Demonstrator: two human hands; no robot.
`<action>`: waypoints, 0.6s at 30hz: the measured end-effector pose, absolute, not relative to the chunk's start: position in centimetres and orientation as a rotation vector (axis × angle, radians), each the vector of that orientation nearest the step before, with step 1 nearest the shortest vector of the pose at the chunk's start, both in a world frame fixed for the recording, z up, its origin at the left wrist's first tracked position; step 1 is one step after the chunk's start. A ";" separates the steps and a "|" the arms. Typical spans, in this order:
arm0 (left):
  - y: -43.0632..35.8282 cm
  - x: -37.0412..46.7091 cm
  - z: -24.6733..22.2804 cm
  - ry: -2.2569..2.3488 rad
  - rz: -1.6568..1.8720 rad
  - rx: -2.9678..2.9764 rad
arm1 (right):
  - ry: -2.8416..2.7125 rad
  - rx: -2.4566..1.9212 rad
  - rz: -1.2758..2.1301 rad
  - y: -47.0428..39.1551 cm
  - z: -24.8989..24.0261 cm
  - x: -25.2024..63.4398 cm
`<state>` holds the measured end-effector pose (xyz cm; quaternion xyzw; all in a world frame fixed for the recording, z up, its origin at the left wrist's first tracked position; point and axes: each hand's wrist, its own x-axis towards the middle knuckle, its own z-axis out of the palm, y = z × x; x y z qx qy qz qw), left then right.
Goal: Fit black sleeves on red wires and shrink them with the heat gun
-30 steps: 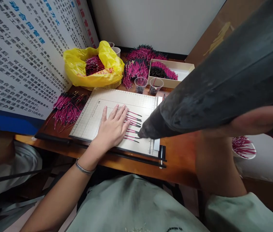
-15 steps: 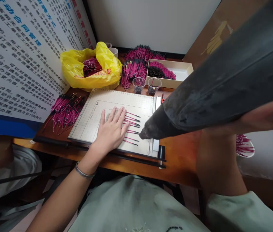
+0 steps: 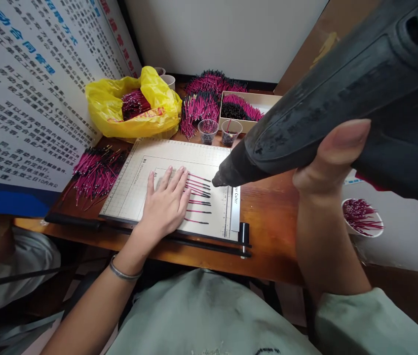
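Note:
My left hand lies flat, fingers spread, on a gridded paper cutter board. Under it, several short red wires with black sleeved ends stick out to the right, laid in a row. My right hand is wrapped round a large black heat gun; only the thumb and wrist show well, the other fingers being hidden behind it. The gun's nozzle points down and left, close to the black ends of the upper wires.
A yellow plastic bag of wires, a loose wire pile, wire bundles, a cardboard box and two clear cups surround the board. A white container of wires is at right. The cutter's black arm runs along the front.
The heat gun's nozzle has moved up the row, from the lower wires' black ends to the upper ones. My left hand stays pressed on the wires. The whole view has shifted slightly.

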<state>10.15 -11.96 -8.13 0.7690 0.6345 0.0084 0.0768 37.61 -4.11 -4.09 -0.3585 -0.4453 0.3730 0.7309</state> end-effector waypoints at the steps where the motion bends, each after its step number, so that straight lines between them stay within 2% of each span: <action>1: -11.9 10.2 -8.1 1.902 0.035 2.305 | -0.958 -0.781 0.724 -4.1 -4.0 37.1; 8: -11.4 10.3 -8.2 1.893 0.051 2.302 | -0.744 -0.739 0.532 -4.1 -2.1 34.4; 18: -10.5 10.7 -8.2 1.896 0.159 2.210 | -1.121 -0.774 0.358 -6.1 -2.1 35.2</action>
